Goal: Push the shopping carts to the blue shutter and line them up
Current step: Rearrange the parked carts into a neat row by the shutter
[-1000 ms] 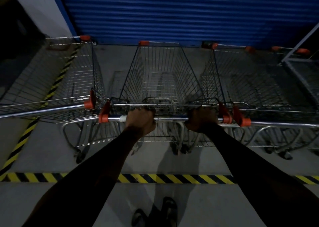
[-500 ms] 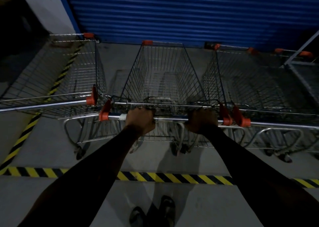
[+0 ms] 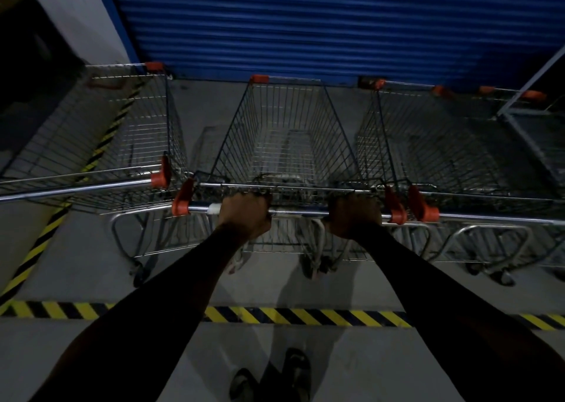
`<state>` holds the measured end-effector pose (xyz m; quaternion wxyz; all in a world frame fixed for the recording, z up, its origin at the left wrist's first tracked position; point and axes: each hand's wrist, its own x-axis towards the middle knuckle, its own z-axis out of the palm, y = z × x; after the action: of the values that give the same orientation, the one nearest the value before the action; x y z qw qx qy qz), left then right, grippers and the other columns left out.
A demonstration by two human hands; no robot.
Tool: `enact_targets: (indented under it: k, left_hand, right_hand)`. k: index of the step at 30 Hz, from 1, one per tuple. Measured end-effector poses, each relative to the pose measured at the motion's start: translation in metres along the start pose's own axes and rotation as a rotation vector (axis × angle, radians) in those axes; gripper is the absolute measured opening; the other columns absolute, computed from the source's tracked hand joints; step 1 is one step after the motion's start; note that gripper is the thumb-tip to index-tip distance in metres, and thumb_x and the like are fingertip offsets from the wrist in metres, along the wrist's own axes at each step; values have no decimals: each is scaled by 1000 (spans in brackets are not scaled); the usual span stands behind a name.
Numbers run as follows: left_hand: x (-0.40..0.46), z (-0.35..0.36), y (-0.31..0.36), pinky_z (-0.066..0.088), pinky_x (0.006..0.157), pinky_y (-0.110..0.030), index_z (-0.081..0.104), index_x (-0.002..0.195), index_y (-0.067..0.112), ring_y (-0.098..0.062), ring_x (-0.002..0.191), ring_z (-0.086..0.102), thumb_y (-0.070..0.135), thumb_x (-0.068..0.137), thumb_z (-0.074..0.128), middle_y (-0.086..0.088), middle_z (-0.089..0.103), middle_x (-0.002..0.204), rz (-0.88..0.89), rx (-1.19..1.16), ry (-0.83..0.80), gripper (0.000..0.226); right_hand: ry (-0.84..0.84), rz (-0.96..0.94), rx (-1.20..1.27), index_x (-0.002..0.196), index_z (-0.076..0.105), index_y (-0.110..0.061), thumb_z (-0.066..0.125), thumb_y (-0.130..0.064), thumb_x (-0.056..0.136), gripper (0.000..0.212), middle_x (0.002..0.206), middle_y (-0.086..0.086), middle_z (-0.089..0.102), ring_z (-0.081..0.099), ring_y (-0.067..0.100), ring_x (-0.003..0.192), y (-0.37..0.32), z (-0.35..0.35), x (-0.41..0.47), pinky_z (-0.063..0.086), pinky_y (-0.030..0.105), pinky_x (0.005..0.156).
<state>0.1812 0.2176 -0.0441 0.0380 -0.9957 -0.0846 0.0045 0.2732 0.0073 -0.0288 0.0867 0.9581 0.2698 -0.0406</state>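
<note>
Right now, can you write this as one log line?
left hand grips handle | right hand grips handle | cart between two carts | short of shutter

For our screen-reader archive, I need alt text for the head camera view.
Both hands, left hand and right hand, grip the handle bar of a wire shopping cart facing a blue shutter, between a left cart and a right cart, beyond yellow-black floor tape.
</note>
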Motion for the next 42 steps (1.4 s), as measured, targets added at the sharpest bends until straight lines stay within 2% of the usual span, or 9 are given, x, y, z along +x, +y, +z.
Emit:
enact_targets:
  k: [23, 30, 34, 36, 38, 40, 42]
  left_hand:
    - [1, 5, 1, 50, 77, -38, 62, 110, 22, -33, 95, 67, 38, 81, 56, -6, 71, 104, -62, -13, -25, 34]
    - [1, 1, -2, 51, 78, -41, 55, 118, 24, -35, 99, 67, 38, 85, 55, -6, 69, 111, -15, -10, -74, 35]
    - [-5, 2, -5, 48, 84, -44, 44, 134, 20, -35, 108, 62, 48, 89, 50, -8, 62, 123, 43, -41, -36, 54]
    - [-12, 5, -9, 42, 90, -45, 48, 132, 17, -34, 110, 58, 59, 87, 40, -9, 62, 123, 120, -17, 78, 63]
    - [-20, 7, -15, 38, 88, -46, 56, 124, 14, -33, 109, 55, 65, 87, 34, -9, 62, 118, 160, -10, 202, 67]
    - [-25, 7, -23, 38, 87, -46, 57, 124, 13, -32, 111, 50, 65, 91, 33, -9, 58, 119, 141, -21, 279, 67]
    - [-30, 3, -33, 38, 88, -48, 56, 128, 12, -32, 114, 47, 62, 94, 34, -11, 55, 124, 87, -32, 328, 64]
  right_hand:
    - [65, -58, -25, 106, 66, -22, 52, -54, 81, 43, 99, 8, 69, 66, 33, 90, 6, 15, 7, 48, 41, 76]
    - [57, -65, -38, 106, 64, -22, 52, -52, 81, 42, 101, 9, 69, 66, 35, 92, 8, 24, 12, 49, 43, 76]
    - [10, -155, -8, 113, 57, -24, 52, -50, 87, 37, 105, 6, 68, 65, 33, 96, 15, 28, 18, 53, 43, 82]
    - [-77, -245, 80, 114, 55, -23, 49, -67, 84, 53, 103, 2, 66, 65, 29, 96, 20, 22, 21, 53, 37, 81]
    - [-61, -292, 191, 109, 56, -24, 26, -91, 72, 82, 93, -5, 64, 66, 23, 90, 21, 15, 23, 52, 32, 74]
    - [98, -326, 259, 106, 59, -22, 10, -95, 70, 96, 88, -4, 66, 66, 22, 85, 12, 9, 23, 53, 33, 73]
    - [183, -326, 301, 113, 60, -18, 15, -90, 78, 91, 94, 4, 69, 65, 25, 91, -5, 2, 25, 54, 41, 79]
